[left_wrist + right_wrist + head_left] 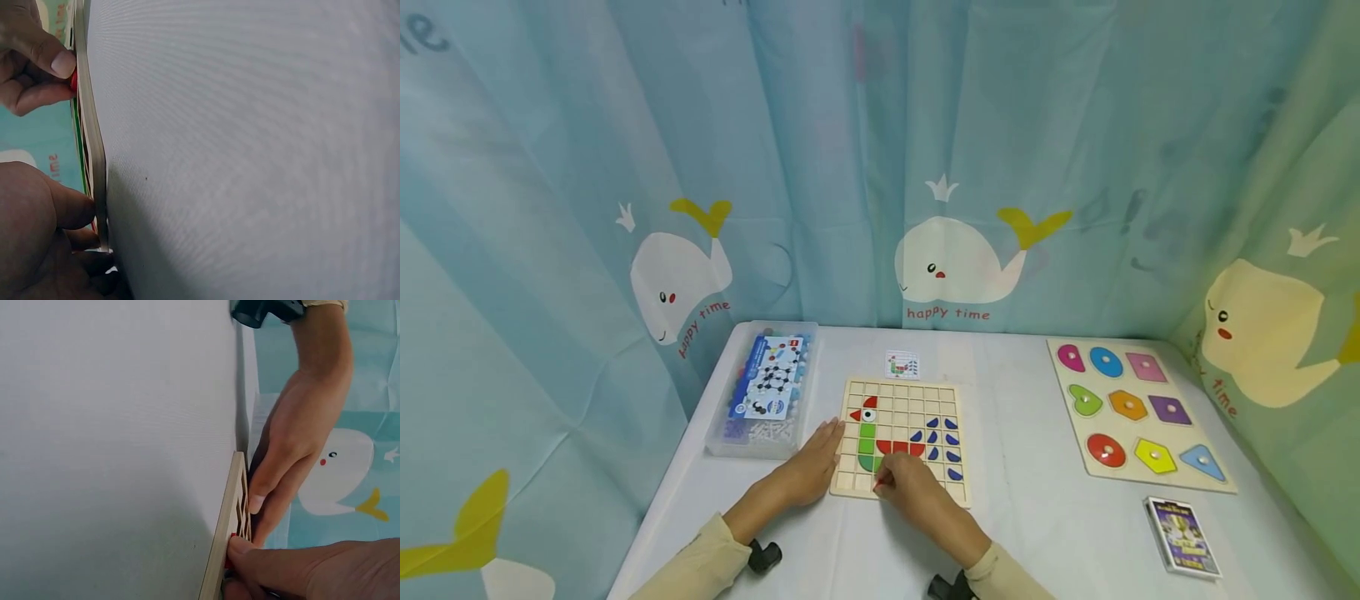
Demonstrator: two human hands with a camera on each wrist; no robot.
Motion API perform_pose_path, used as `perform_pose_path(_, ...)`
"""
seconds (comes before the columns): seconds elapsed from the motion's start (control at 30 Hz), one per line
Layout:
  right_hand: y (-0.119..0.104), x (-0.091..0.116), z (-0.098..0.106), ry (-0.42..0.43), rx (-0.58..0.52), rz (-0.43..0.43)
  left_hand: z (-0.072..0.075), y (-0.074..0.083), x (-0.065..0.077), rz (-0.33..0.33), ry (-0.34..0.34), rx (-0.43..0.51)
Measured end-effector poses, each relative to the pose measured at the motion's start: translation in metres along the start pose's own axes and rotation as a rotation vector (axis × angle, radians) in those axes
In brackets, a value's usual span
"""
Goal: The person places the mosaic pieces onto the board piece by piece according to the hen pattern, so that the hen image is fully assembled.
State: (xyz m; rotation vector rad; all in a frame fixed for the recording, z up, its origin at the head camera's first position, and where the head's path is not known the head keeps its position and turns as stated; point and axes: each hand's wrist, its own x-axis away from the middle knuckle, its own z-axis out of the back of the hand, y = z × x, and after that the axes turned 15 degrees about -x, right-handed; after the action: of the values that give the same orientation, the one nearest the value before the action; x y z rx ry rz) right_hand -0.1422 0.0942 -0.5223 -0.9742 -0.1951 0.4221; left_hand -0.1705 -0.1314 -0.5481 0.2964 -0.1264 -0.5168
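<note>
A wooden grid board [895,402] lies on the table, with coloured pieces forming a bird: red crest and beak, a round eye piece [868,414], green squares [867,437], red pieces [898,447] and several blue tail pieces [953,457]. Over the board's near edge, my right hand [917,493] pinches a small red piece [877,485] between thumb and fingers; that red piece [74,81] also peeks out in the left wrist view. My left hand [811,465] rests along the board's left edge, fingers extended, thumb [75,207] against its side.
A small pattern card [902,364] showing the bird lies behind the board. To the left stands a clear plastic box [767,387] of molecule-model parts. On the right are a knobbed shape puzzle [1138,412] and a boxed card deck [1182,537]. A whale-print curtain [850,167] hangs behind.
</note>
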Motion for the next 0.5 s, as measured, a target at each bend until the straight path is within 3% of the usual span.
perform_pose_path(0.27,0.0007,-0.0009,0.001,-0.027,0.005,-0.016,0.0006,0.0015,0.0012,0.013,-0.012,0.004)
perform_pose_path(0.5,0.0015,0.0036,-0.0049,0.051,0.168,0.061,0.0016,0.0036,0.0011,0.017,-0.013,-0.01)
